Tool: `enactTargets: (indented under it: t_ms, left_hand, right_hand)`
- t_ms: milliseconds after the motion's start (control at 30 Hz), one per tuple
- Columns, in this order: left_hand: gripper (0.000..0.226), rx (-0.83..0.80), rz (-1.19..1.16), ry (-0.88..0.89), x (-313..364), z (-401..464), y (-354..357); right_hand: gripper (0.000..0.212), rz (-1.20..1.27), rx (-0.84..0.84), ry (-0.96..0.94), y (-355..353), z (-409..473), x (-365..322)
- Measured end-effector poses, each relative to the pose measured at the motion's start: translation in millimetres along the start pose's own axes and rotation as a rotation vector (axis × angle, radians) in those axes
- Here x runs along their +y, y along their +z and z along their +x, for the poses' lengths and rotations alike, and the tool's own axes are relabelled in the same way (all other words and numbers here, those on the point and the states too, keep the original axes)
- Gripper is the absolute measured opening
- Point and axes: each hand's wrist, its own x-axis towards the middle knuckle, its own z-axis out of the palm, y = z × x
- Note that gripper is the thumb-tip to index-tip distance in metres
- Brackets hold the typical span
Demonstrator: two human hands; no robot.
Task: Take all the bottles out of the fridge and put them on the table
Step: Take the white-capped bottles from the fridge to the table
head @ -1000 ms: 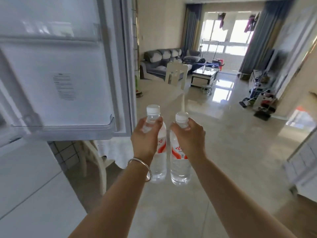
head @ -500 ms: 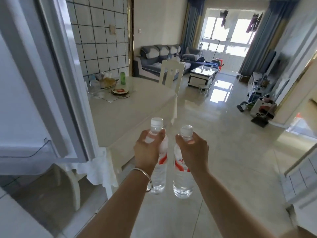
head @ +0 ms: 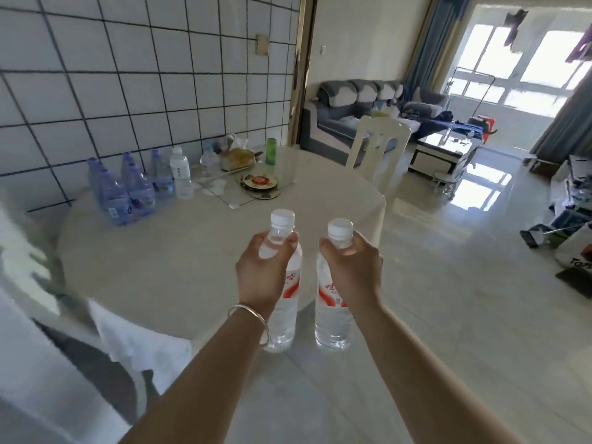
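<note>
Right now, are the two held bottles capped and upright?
Yes. The left bottle and right bottle each carry a white cap and hang upright, gripped at the neck by the left hand and right hand.

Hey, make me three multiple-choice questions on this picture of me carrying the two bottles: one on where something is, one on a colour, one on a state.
1. Where do the blue bottles stand?
A. on the table by the tiled wall
B. on the floor
C. on the sofa

2. What colour are the caps of the two held bottles?
A. green
B. white
C. red

3. What is the state of the two held bottles?
A. lying on the table
B. open and pouring
C. upright, capped, gripped near the neck

Answers:
1 A: they cluster at the far left of the table, against the tiles.
2 B: the left bottle and right bottle both show white caps.
3 C: the left hand and right hand each hold one upright in the air.
</note>
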Motion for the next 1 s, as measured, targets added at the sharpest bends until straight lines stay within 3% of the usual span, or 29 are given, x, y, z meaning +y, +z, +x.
enactTargets:
  t_ms: [300,500,667,1000]
  left_hand:
    - [0.030,0.382,0.142,-0.043,-43.2,155.4,14.4]
    - [0.031,0.546,0.175,-0.057,-55.6,248.5,17.1]
    - [0.028,0.609,0.168,-0.065,-68.8,325.0,4.0]
    - [0.023,0.540,0.204,-0.042,-118.0,474.5,-52.8]
  right_hand:
    - [0.013,0.100,-0.382,-0.093,131.9,155.7,4.0]
    - [0.013,0.187,-0.578,-0.111,216.5,231.0,-3.3]
    - [0.014,0.222,-0.678,-0.104,290.6,270.3,-8.8]
    - [0.023,0.230,-0.704,-0.075,457.2,326.2,-29.3]
